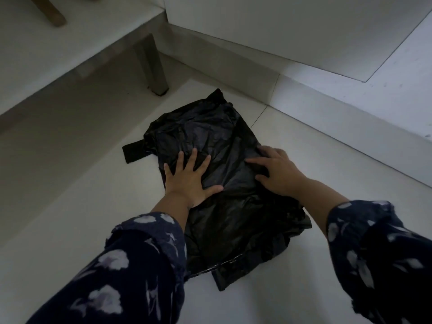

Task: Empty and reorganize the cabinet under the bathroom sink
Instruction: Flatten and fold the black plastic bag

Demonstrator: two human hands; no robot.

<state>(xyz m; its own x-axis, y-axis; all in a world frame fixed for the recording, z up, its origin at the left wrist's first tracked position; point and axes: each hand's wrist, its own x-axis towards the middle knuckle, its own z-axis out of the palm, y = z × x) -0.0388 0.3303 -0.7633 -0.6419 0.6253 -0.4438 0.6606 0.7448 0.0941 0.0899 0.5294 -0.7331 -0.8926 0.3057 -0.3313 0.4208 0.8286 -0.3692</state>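
Black plastic bag [210, 141] flat on floor [70, 218], both hands [233, 176] pressing

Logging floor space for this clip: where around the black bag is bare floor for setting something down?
Bare floor lies left of the black plastic bag, up to the cabinet leg, and right of it toward the raised step. The middle is crowded: both hands, left and right, press flat on the bag.

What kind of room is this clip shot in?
Probably a bathroom floor, though no sink or fixture shows. Pale floor tiles, a raised tiled step and a white unit on a short leg suggest it. Both hands press a black plastic bag flat.
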